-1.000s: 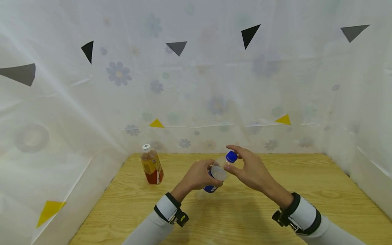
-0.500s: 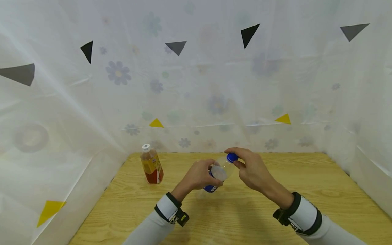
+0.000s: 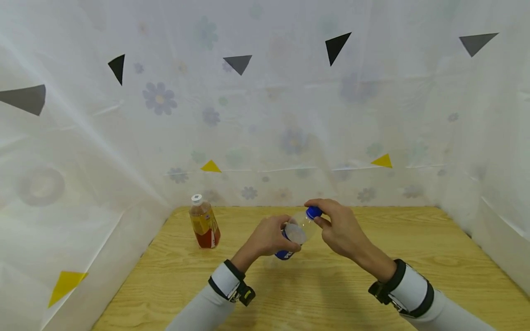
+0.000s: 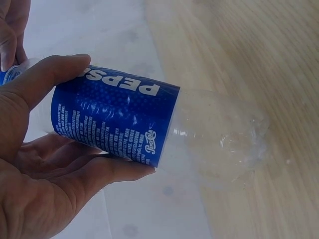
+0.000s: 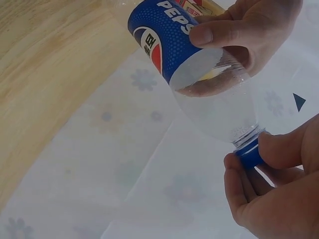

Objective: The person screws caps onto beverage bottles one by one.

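Observation:
A clear plastic Pepsi bottle [image 4: 117,114] with a blue label is held tilted above the table, its neck toward the right in the head view. My left hand [image 3: 271,236] grips it round the label, thumb on one side and fingers on the other. My right hand [image 3: 341,227] pinches the blue cap [image 5: 250,151] between thumb and fingers. In the right wrist view the cap sits at the bottle's neck; I cannot tell how tightly. No drink shows inside the clear part of the bottle.
A bottle [image 3: 204,223] of reddish-brown drink with a white cap and yellow label stands upright on the wooden table [image 3: 393,285], left of my hands. Translucent flower-patterned sheeting [image 3: 265,115] with coloured triangles surrounds the table at the back and sides.
My right hand's thumb and fingers have closed in on the blue cap, where they were spread round it a second ago. The left hand and the Pepsi bottle have hardly moved.

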Demonstrator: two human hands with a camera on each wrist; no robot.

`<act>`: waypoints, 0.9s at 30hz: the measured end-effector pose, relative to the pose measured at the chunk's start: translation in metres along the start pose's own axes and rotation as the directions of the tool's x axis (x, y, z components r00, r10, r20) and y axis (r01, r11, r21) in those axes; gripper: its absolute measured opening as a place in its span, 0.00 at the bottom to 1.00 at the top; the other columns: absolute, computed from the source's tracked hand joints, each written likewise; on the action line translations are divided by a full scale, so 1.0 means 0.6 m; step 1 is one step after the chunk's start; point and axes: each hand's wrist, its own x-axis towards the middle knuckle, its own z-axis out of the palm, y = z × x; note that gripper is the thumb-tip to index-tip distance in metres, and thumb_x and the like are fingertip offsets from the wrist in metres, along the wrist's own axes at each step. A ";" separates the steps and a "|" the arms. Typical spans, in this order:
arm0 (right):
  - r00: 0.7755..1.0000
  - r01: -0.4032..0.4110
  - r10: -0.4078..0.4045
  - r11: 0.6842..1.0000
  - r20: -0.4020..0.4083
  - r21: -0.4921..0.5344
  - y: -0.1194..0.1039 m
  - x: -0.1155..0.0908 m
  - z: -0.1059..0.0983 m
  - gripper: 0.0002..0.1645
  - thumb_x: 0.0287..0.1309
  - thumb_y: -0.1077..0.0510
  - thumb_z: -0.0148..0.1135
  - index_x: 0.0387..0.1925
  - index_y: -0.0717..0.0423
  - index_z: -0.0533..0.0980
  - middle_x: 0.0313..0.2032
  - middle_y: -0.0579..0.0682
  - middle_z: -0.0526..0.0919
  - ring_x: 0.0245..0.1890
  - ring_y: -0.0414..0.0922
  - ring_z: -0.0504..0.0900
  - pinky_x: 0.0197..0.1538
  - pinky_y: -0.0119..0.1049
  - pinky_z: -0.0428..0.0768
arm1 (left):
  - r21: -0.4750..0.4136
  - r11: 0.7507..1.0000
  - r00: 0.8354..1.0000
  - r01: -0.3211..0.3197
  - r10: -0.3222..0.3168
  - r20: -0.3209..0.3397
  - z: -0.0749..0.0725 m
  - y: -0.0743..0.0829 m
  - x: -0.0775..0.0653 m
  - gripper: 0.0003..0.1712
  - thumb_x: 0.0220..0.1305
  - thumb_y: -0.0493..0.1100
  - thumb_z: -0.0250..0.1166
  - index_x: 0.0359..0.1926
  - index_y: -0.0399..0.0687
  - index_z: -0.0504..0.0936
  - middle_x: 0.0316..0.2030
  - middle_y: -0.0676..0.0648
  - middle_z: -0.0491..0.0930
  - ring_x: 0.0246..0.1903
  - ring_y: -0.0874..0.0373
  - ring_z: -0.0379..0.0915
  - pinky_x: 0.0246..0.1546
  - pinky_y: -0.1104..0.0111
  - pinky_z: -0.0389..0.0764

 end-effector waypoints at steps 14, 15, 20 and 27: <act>0.999 -0.043 0.042 0.998 -0.030 -0.038 0.002 0.003 0.004 0.08 0.65 0.59 0.67 0.44 0.58 0.81 0.34 0.48 0.81 0.34 0.42 0.77 0.35 0.36 0.76 | 0.008 1.000 1.000 -0.007 0.007 -0.001 0.002 -0.003 -0.005 0.32 0.51 0.51 0.79 0.57 0.49 0.81 0.44 0.46 0.86 0.39 0.56 0.83 0.35 0.65 0.84; 0.998 -0.045 0.044 0.998 -0.033 -0.041 0.002 0.003 0.004 0.08 0.65 0.58 0.68 0.43 0.57 0.81 0.33 0.47 0.81 0.34 0.41 0.77 0.35 0.35 0.76 | 0.007 1.000 1.000 -0.006 0.006 0.000 0.002 -0.004 -0.005 0.32 0.51 0.51 0.79 0.57 0.49 0.81 0.44 0.46 0.86 0.39 0.56 0.83 0.35 0.65 0.84; 0.997 -0.065 0.063 0.997 -0.042 -0.046 0.003 0.004 0.003 0.09 0.65 0.55 0.68 0.40 0.57 0.81 0.32 0.47 0.81 0.33 0.42 0.77 0.36 0.36 0.75 | 0.014 1.000 1.000 -0.004 0.004 0.002 0.001 -0.004 -0.003 0.32 0.52 0.52 0.79 0.57 0.50 0.81 0.44 0.47 0.86 0.39 0.56 0.83 0.35 0.65 0.83; 0.996 -0.089 0.088 0.995 -0.036 -0.043 0.004 0.004 0.002 0.11 0.66 0.53 0.68 0.40 0.57 0.81 0.33 0.47 0.81 0.34 0.42 0.77 0.37 0.37 0.76 | 0.017 1.000 1.000 -0.013 0.013 0.005 -0.001 -0.003 -0.002 0.31 0.52 0.51 0.79 0.56 0.50 0.81 0.44 0.47 0.86 0.38 0.57 0.83 0.35 0.65 0.83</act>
